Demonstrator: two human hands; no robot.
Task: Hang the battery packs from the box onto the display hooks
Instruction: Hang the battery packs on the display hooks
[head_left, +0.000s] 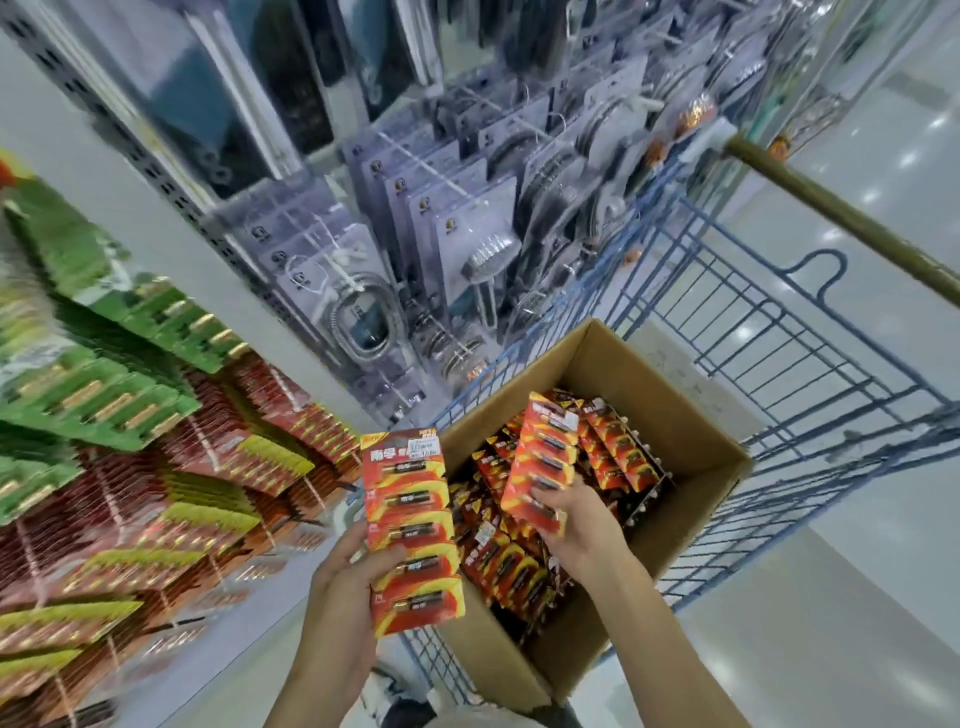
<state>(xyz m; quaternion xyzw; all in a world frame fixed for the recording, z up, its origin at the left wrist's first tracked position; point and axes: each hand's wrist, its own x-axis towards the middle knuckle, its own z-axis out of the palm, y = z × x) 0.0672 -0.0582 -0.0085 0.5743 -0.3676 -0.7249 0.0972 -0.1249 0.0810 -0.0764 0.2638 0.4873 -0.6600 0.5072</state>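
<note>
- Left hand (349, 579) grips a long red-and-orange battery pack (413, 525) just left of the open brown cardboard box (613, 374).
- Right hand (579, 527) pinches a second red-and-orange pack (545, 460) above the box, over the loose packs (498, 564) inside.
- Blue wire cart (878, 423) carries the box.

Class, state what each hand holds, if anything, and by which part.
The left hand grips one battery pack by its lower part; the right hand pinches a second battery pack by its bottom end.
</note>
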